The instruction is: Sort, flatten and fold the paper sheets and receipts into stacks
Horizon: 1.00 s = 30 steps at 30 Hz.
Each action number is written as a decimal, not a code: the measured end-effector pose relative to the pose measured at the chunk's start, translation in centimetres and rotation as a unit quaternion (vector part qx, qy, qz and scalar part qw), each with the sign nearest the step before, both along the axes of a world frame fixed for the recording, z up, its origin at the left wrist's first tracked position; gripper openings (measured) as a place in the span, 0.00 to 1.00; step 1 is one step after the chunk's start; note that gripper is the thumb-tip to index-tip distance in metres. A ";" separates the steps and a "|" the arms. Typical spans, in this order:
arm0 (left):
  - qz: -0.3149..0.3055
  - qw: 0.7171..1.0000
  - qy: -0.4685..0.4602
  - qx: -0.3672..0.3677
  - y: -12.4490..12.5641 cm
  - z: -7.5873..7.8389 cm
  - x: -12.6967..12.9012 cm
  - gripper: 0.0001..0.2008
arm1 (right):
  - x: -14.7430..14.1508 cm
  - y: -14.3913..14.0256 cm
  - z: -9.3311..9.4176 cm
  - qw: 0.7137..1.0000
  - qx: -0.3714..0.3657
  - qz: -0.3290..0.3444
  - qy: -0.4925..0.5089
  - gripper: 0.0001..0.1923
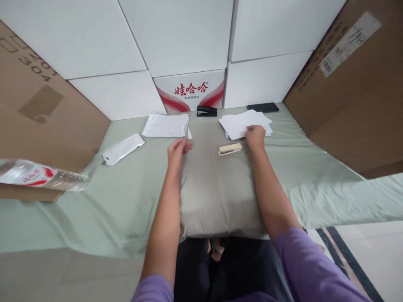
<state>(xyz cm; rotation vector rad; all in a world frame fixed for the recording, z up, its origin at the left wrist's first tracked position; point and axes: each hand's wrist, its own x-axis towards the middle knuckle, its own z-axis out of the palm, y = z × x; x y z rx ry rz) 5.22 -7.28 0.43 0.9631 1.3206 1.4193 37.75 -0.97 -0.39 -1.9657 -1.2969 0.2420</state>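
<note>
My right hand [255, 136] is at the right-hand stack of white paper [239, 121], its fingers closed at the near edge of the top sheet. The sheets in that stack lie unevenly, with corners jutting out. My left hand [179, 149] hovers over the cloth just below the left stack of printed paper [166, 125], fingers loosely apart with nothing seen in them. A cream stapler [230, 149] lies between my hands, closer to the right one. Farther back sits a black stapler [207, 111].
A dark phone [262, 108] lies behind the right stack. At left are a white packet [123, 149] and a water bottle [44, 174]. White boxes [189, 33] wall off the back; brown cartons [355, 92] stand on both sides. Green cloth [126, 201] covers the surface.
</note>
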 end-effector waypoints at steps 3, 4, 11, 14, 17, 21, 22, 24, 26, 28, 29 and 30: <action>-0.002 1.000 0.001 0.002 0.0 0.0 0.0 0.14 | -0.2 0.0 -0.3 1.000 0.007 0.005 -0.013 0.28; -0.002 1.000 0.002 0.002 0.0 0.0 0.0 0.14 | -0.3 0.0 -0.5 1.000 0.011 0.005 -0.020 0.29; -0.006 1.000 0.007 0.003 0.1 -0.1 -0.1 0.14 | -0.8 0.4 -1.4 0.998 0.007 0.021 -0.064 0.27; -0.005 1.000 0.009 0.002 0.1 -0.2 -0.1 0.14 | -0.6 0.4 -1.4 0.997 0.003 0.029 -0.067 0.25; -0.002 1.000 0.014 0.001 0.2 -0.1 0.0 0.12 | -0.7 -0.1 -0.7 0.998 0.003 0.029 -0.056 0.24; 0.010 0.997 0.069 0.024 0.3 -0.3 -0.1 0.09 | -2.1 -1.1 2.3 0.998 0.038 0.029 -0.043 0.20; 0.017 0.994 0.102 0.038 0.3 -0.4 -0.2 0.09 | -2.9 -1.4 3.3 0.997 0.051 0.043 -0.041 0.18; 0.036 0.979 0.190 0.065 0.3 -0.6 -0.5 0.07 | -5.3 -2.2 5.2 0.992 0.074 0.100 -0.036 0.16; 0.050 0.954 0.284 0.080 0.4 -0.9 -0.8 0.07 | -8.7 -3.4 6.4 0.982 0.080 0.167 -0.035 0.14; 0.059 0.928 0.357 0.085 0.5 -1.0 -1.3 0.09 | -12.8 -5.3 6.2 0.965 0.056 0.250 -0.054 0.13; 0.065 0.915 0.389 0.084 0.6 -1.0 -1.6 0.10 | -14.8 -6.4 5.7 0.952 0.030 0.296 -0.069 0.13; 0.074 0.901 0.420 0.080 0.9 -1.0 -1.9 0.12 | -16.7 -7.5 4.9 0.935 0.002 0.344 -0.088 0.14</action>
